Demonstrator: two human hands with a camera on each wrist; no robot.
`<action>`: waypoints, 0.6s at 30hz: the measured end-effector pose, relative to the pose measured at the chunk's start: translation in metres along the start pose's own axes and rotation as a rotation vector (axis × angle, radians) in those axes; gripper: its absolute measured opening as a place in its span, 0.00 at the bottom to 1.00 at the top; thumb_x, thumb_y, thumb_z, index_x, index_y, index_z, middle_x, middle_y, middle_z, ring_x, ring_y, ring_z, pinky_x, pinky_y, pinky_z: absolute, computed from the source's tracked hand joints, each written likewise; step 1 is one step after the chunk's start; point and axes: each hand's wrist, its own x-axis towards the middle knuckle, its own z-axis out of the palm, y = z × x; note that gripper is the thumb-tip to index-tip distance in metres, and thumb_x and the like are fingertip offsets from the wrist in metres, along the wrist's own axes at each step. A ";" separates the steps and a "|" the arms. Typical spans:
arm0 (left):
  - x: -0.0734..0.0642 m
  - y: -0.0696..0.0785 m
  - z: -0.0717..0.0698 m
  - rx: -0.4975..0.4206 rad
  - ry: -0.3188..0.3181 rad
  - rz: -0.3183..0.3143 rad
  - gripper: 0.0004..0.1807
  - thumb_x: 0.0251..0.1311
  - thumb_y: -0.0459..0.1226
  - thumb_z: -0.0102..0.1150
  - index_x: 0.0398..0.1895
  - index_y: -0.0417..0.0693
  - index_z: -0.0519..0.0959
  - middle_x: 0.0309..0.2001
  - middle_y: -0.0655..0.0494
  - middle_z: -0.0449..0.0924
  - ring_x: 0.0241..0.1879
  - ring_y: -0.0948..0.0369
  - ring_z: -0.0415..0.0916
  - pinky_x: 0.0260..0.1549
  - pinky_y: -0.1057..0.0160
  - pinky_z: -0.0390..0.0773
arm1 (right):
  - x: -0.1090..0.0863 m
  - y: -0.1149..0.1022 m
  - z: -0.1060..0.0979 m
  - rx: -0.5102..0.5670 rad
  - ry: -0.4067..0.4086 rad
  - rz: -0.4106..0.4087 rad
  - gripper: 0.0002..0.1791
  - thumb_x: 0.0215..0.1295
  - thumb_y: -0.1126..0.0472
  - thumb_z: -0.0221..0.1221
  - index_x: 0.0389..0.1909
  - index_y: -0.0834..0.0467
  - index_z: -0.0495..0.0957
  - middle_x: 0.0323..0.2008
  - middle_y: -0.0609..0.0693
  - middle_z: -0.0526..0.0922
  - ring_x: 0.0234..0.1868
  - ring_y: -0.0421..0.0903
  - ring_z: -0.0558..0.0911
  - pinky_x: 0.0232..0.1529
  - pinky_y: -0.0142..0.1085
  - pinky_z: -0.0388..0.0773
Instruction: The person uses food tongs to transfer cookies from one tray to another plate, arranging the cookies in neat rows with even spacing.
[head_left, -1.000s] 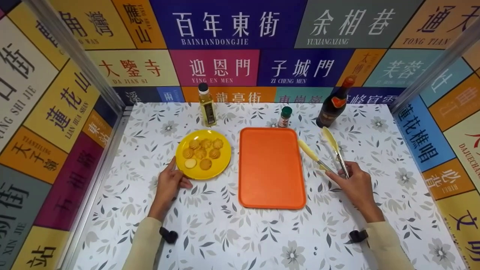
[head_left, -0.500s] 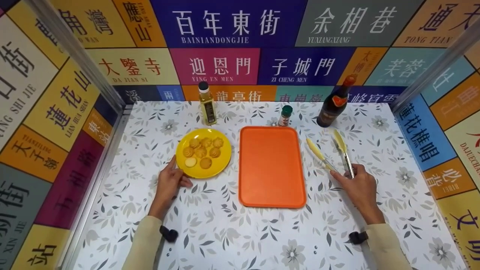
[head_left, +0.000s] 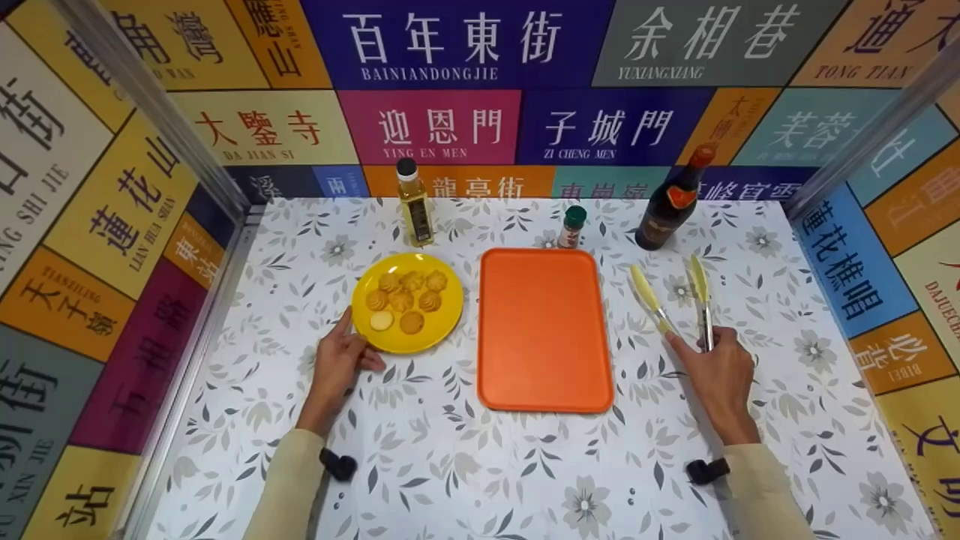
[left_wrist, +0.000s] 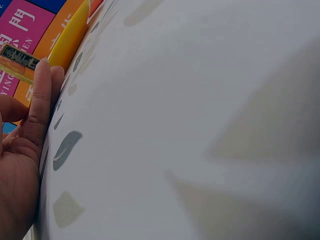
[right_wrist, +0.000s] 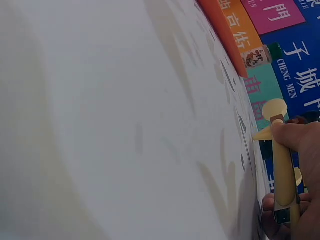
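On the left side of the table, my left hand [head_left: 341, 367] rests by the yellow plate [head_left: 450, 334], its fingers touching the plate's lower left edge. Several small round baked cookies [head_left: 401, 300] lie on that plate. In the left wrist view, the fingers [left_wrist: 42, 92] reach out fairly straight toward the plate's yellow rim [left_wrist: 70, 37]. To the right of the orange tray [head_left: 544, 330], my right hand [head_left: 716, 375] holds tongs [head_left: 701, 285] with pale yellow tips, their two arms spread apart and pointing away from me. The right wrist view shows the tongs' handle [right_wrist: 284, 175] between thumb and fingers.
Behind the plate stands an oil bottle [head_left: 416, 210]. A small green-capped shaker [head_left: 572, 227] is behind the tray, and a dark bottle with a red top [head_left: 667, 206] stands at the back right. Printed wall panels [head_left: 450, 127] enclose the patterned table [head_left: 480, 472].
My right hand has shifted the tongs to the right, away from the tray, and their tips stand slightly wider apart. The left hand and plate keep their places.
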 end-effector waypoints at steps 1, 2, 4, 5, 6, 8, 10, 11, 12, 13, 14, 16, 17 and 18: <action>0.000 0.000 0.000 -0.002 0.001 0.001 0.37 0.83 0.28 0.48 0.91 0.47 0.53 0.30 0.30 0.86 0.24 0.50 0.89 0.30 0.53 0.93 | -0.001 -0.001 0.001 0.003 0.011 0.000 0.41 0.62 0.35 0.77 0.50 0.70 0.79 0.40 0.70 0.85 0.46 0.75 0.84 0.48 0.68 0.77; -0.001 -0.001 -0.001 -0.001 0.002 0.003 0.37 0.83 0.28 0.49 0.91 0.47 0.53 0.30 0.30 0.86 0.24 0.50 0.89 0.30 0.54 0.93 | -0.001 -0.001 0.002 0.005 0.016 0.002 0.41 0.63 0.35 0.77 0.50 0.71 0.79 0.39 0.70 0.85 0.46 0.75 0.83 0.47 0.68 0.76; -0.003 -0.001 -0.001 0.004 0.002 0.001 0.37 0.83 0.28 0.48 0.91 0.46 0.53 0.30 0.30 0.86 0.24 0.50 0.89 0.30 0.53 0.93 | -0.004 -0.002 0.003 0.010 0.028 0.004 0.41 0.63 0.36 0.77 0.51 0.72 0.79 0.39 0.71 0.85 0.45 0.75 0.84 0.46 0.68 0.76; -0.004 -0.001 -0.001 0.008 0.004 0.000 0.37 0.83 0.28 0.48 0.91 0.46 0.53 0.30 0.30 0.86 0.24 0.50 0.89 0.30 0.53 0.93 | -0.006 -0.002 0.003 0.012 0.031 0.006 0.42 0.64 0.36 0.76 0.52 0.73 0.79 0.40 0.72 0.85 0.45 0.75 0.84 0.47 0.67 0.76; -0.006 -0.001 -0.002 0.010 0.006 -0.002 0.37 0.83 0.28 0.48 0.91 0.47 0.53 0.30 0.30 0.86 0.24 0.50 0.89 0.30 0.53 0.93 | -0.007 -0.003 0.003 0.016 0.031 0.010 0.42 0.64 0.36 0.76 0.54 0.73 0.79 0.42 0.72 0.85 0.46 0.75 0.84 0.48 0.67 0.77; -0.009 -0.001 -0.002 0.020 0.010 -0.007 0.37 0.83 0.29 0.49 0.91 0.47 0.53 0.31 0.30 0.86 0.25 0.49 0.89 0.31 0.53 0.94 | -0.010 -0.004 0.004 0.021 0.024 0.023 0.44 0.65 0.36 0.75 0.57 0.74 0.78 0.45 0.73 0.85 0.48 0.75 0.84 0.50 0.67 0.77; -0.011 0.000 -0.003 0.030 0.014 -0.016 0.37 0.83 0.29 0.49 0.91 0.48 0.53 0.32 0.30 0.86 0.26 0.49 0.89 0.33 0.53 0.94 | -0.013 -0.005 0.004 0.025 0.013 0.036 0.46 0.66 0.35 0.74 0.60 0.74 0.77 0.49 0.74 0.84 0.51 0.75 0.83 0.53 0.67 0.77; -0.012 0.000 -0.004 0.029 0.019 -0.021 0.37 0.83 0.29 0.49 0.91 0.49 0.54 0.32 0.30 0.86 0.26 0.48 0.89 0.33 0.53 0.94 | -0.014 -0.006 0.004 0.025 0.007 0.045 0.47 0.66 0.34 0.74 0.61 0.73 0.76 0.50 0.74 0.84 0.52 0.74 0.83 0.54 0.67 0.77; -0.013 0.000 -0.004 0.031 0.023 -0.025 0.37 0.83 0.30 0.49 0.91 0.49 0.54 0.32 0.30 0.86 0.27 0.48 0.89 0.34 0.53 0.94 | -0.015 -0.006 0.004 0.022 0.004 0.054 0.47 0.66 0.33 0.73 0.61 0.73 0.76 0.51 0.74 0.83 0.52 0.74 0.83 0.54 0.67 0.77; -0.014 -0.001 -0.005 0.033 0.024 -0.028 0.37 0.83 0.30 0.49 0.91 0.50 0.54 0.32 0.30 0.86 0.27 0.47 0.89 0.34 0.53 0.94 | -0.016 -0.007 0.004 0.015 0.000 0.063 0.48 0.65 0.32 0.73 0.61 0.72 0.75 0.51 0.73 0.83 0.53 0.74 0.82 0.54 0.67 0.77; -0.015 -0.001 -0.005 0.037 0.025 -0.032 0.37 0.83 0.30 0.49 0.91 0.50 0.54 0.32 0.30 0.86 0.27 0.47 0.89 0.35 0.53 0.94 | -0.016 -0.007 0.004 0.008 -0.002 0.071 0.48 0.65 0.31 0.73 0.61 0.72 0.75 0.51 0.73 0.83 0.52 0.74 0.82 0.53 0.67 0.77; -0.015 -0.002 -0.005 0.045 0.024 -0.040 0.37 0.84 0.31 0.49 0.91 0.51 0.54 0.33 0.30 0.86 0.28 0.47 0.89 0.36 0.53 0.94 | -0.018 -0.008 0.004 -0.008 -0.005 0.088 0.49 0.64 0.30 0.73 0.60 0.71 0.74 0.50 0.73 0.82 0.52 0.75 0.82 0.52 0.67 0.77; -0.016 -0.002 -0.005 0.048 0.024 -0.043 0.37 0.84 0.31 0.49 0.91 0.51 0.54 0.33 0.30 0.86 0.28 0.47 0.90 0.36 0.53 0.94 | -0.019 -0.008 0.004 -0.015 -0.004 0.093 0.49 0.64 0.30 0.73 0.60 0.71 0.73 0.50 0.73 0.82 0.51 0.75 0.82 0.52 0.67 0.77; -0.016 -0.002 -0.005 0.048 0.024 -0.046 0.37 0.84 0.31 0.49 0.91 0.51 0.54 0.33 0.30 0.86 0.28 0.47 0.90 0.36 0.53 0.94 | -0.019 -0.008 0.004 -0.020 -0.005 0.097 0.49 0.64 0.30 0.73 0.60 0.71 0.73 0.49 0.72 0.82 0.51 0.75 0.82 0.51 0.67 0.77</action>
